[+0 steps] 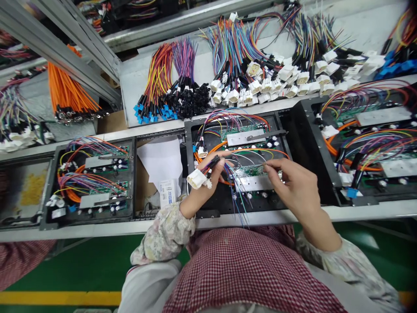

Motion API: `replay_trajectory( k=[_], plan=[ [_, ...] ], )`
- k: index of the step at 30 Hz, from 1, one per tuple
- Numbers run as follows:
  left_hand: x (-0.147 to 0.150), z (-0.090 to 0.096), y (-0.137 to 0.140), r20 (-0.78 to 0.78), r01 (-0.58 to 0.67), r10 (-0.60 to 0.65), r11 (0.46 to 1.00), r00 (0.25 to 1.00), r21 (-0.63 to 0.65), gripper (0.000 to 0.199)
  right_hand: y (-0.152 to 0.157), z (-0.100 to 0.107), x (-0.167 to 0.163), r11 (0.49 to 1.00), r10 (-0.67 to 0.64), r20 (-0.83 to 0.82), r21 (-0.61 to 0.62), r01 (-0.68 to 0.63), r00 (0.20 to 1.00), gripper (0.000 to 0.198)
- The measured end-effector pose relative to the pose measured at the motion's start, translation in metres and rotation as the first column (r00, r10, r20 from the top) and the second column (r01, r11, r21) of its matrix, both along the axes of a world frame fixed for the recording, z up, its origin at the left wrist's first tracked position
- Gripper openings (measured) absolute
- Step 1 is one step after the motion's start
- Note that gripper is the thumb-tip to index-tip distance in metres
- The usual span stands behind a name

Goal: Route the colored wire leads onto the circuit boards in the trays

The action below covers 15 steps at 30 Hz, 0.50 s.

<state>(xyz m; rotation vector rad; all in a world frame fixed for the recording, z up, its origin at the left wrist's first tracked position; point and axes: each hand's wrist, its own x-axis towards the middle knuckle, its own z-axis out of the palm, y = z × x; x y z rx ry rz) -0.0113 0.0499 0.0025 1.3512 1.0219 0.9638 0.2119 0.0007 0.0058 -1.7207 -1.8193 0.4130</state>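
In my left hand (206, 193) is a wire harness, gripped near its white plug connector (197, 178) and black sleeve. Its loose blue and purple wires hang down over the front of a black tray (208, 204). My right hand (295, 184) has thumb and forefinger pinched on the end of a thin wire (257, 153), just above a green circuit board (249, 171). A silver metal plate (254, 184) covers part of that board. Behind it in the same tray sits a second board, with a silver plate (245, 137) and a flat metal strip across it.
Bundled harnesses with white connectors (254, 87), blue connectors and black connectors lie on the shelf behind. Orange wires (70, 87) hang at the left. More trays with wired boards (104, 200) stand on both sides. Paper (163, 158) and a small box (168, 193) lie left of my tray.
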Motion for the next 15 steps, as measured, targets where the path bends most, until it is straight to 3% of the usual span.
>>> replay_trajectory(
  k=[8,15],
  plan=[
    [0.001,0.002,0.0,-0.012,0.007,-0.007,0.999,1.0,0.038,0.03,0.002,-0.02,-0.001,0.998,0.048,0.129,-0.05,-0.042,0.99,0.026],
    [0.001,0.003,-0.001,-0.001,0.001,-0.001,1.0,1.0,0.018,0.028,0.005,-0.02,-0.002,0.998,0.055,0.148,-0.043,-0.049,0.987,0.028]
  ],
)
